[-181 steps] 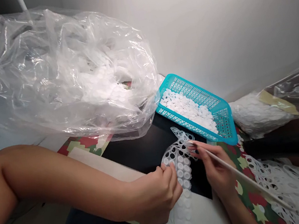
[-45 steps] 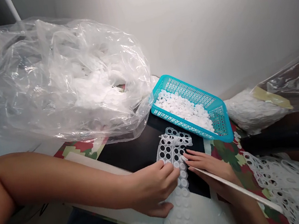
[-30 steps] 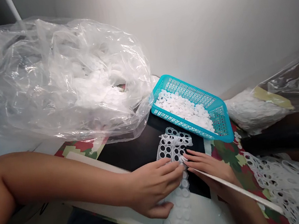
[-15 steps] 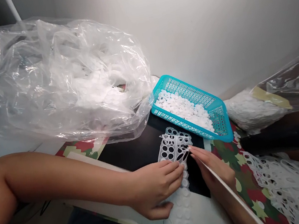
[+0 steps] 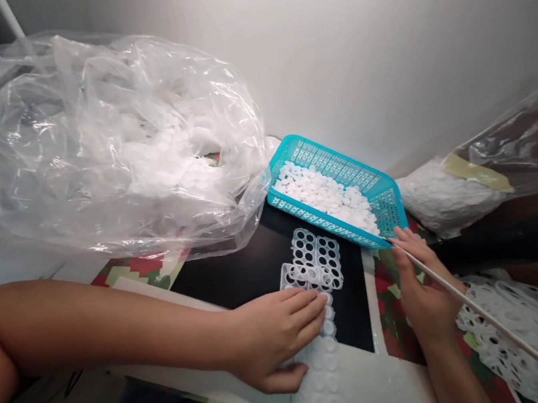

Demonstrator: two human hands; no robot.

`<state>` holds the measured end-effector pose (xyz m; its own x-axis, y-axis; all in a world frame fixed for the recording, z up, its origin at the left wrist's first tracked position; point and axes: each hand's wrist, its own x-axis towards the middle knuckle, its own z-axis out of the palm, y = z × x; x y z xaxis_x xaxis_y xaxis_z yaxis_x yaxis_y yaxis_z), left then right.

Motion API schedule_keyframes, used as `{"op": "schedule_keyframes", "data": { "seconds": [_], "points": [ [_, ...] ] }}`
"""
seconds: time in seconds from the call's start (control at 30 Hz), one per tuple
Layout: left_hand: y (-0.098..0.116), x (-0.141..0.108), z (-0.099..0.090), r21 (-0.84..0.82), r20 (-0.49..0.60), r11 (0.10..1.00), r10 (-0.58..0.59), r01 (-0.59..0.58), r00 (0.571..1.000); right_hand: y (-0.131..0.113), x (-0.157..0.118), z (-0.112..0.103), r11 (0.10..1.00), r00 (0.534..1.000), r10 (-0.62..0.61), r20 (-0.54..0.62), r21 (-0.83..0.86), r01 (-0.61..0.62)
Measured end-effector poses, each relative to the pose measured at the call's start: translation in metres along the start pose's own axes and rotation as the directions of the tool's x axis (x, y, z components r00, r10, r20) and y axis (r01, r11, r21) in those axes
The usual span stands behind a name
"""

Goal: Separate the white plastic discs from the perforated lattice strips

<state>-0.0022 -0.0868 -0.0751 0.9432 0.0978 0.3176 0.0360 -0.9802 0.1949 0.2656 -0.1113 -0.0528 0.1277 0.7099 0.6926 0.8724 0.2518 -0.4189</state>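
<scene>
My left hand (image 5: pixel 276 332) lies flat, palm down, with its fingers outstretched on a translucent strip of white discs (image 5: pixel 326 378). Beyond its fingertips, the ring-holed part of the sheet (image 5: pixel 316 258) shows the black surface through its holes, and a piece of it is folded over. My right hand (image 5: pixel 429 295) is closed on a thin pale stick (image 5: pixel 477 312), at the near right corner of the turquoise basket (image 5: pixel 325 221). The stick's dark tip is close to the basket rim. Small white discs (image 5: pixel 329 196) fill much of the basket.
A big clear plastic bag (image 5: pixel 111 158) with white pieces bulges at the left. Another bag of white pieces (image 5: pixel 443 196) sits at the right, behind a black bar-shaped object (image 5: pixel 518 244). Punched-out ring scraps (image 5: pixel 535 323) are heaped at the lower right.
My right hand has moved right and away from the sheet to the basket corner, taking the stick along. The sheet's lifted ring part now lies flatter. My left hand stays on the strip.
</scene>
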Motion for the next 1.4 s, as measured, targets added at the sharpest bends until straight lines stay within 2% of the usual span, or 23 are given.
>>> {"op": "schedule_keyframes", "data": {
  "seconds": [0.2, 0.27, 0.33, 0.4, 0.47, 0.53, 0.57, 0.63, 0.8, 1.03, 1.2, 1.4],
  "points": [
    [0.0, 0.0, -0.002, -0.009, -0.026, 1.0, -0.01, 0.01, 1.0, -0.008, -0.002, -0.004, 0.997, 0.997, -0.076, -0.001, -0.006, 0.076],
    [0.002, 0.001, -0.001, 0.032, -0.037, 0.999, 0.004, -0.002, 0.999, -0.014, -0.007, -0.004, 0.994, 0.993, -0.088, 0.074, 0.065, 0.083],
    [0.005, 0.001, 0.001, 0.082, -0.062, 0.995, 0.053, -0.048, 0.997, -0.023, -0.012, -0.003, 0.982, 0.974, -0.089, 0.208, 0.184, 0.05],
    [0.007, 0.0, 0.004, 0.127, -0.096, 0.986, 0.125, -0.112, 0.988, -0.032, -0.016, 0.0, 0.948, 0.921, -0.129, 0.368, 0.317, 0.006],
    [0.009, 0.0, 0.006, 0.156, -0.122, 0.976, 0.169, -0.149, 0.978, -0.039, -0.019, 0.004, 0.905, 0.842, -0.198, 0.502, 0.423, -0.039],
    [0.009, 0.0, 0.007, 0.172, -0.133, 0.973, 0.179, -0.156, 0.975, -0.044, -0.02, 0.007, 0.877, 0.777, -0.236, 0.584, 0.472, -0.088],
    [0.009, 0.0, 0.007, 0.18, -0.135, 0.972, 0.18, -0.154, 0.975, -0.045, -0.02, 0.009, 0.873, 0.759, -0.234, 0.607, 0.475, -0.11],
    [0.009, -0.001, 0.007, 0.196, -0.139, 0.968, 0.183, -0.154, 0.973, -0.045, -0.02, 0.011, 0.879, 0.752, -0.21, 0.624, 0.458, -0.134],
    [0.011, -0.002, 0.009, 0.206, -0.17, 0.969, 0.171, -0.135, 0.971, -0.043, -0.018, 0.012, 0.897, 0.771, -0.187, 0.609, 0.425, -0.118],
    [0.013, -0.003, 0.015, 0.212, -0.188, 0.969, 0.165, -0.125, 0.968, -0.04, -0.016, 0.007, 0.874, 0.709, -0.301, 0.637, 0.482, -0.062],
    [0.012, -0.003, 0.016, 0.219, -0.197, 0.969, 0.159, -0.115, 0.967, -0.036, -0.018, 0.006, 0.892, 0.685, -0.359, 0.634, 0.449, 0.052],
    [0.012, -0.003, 0.015, 0.223, -0.195, 0.966, 0.172, -0.127, 0.966, -0.039, -0.017, 0.006, 0.89, 0.684, -0.412, 0.602, 0.428, 0.159]
  ]
}}
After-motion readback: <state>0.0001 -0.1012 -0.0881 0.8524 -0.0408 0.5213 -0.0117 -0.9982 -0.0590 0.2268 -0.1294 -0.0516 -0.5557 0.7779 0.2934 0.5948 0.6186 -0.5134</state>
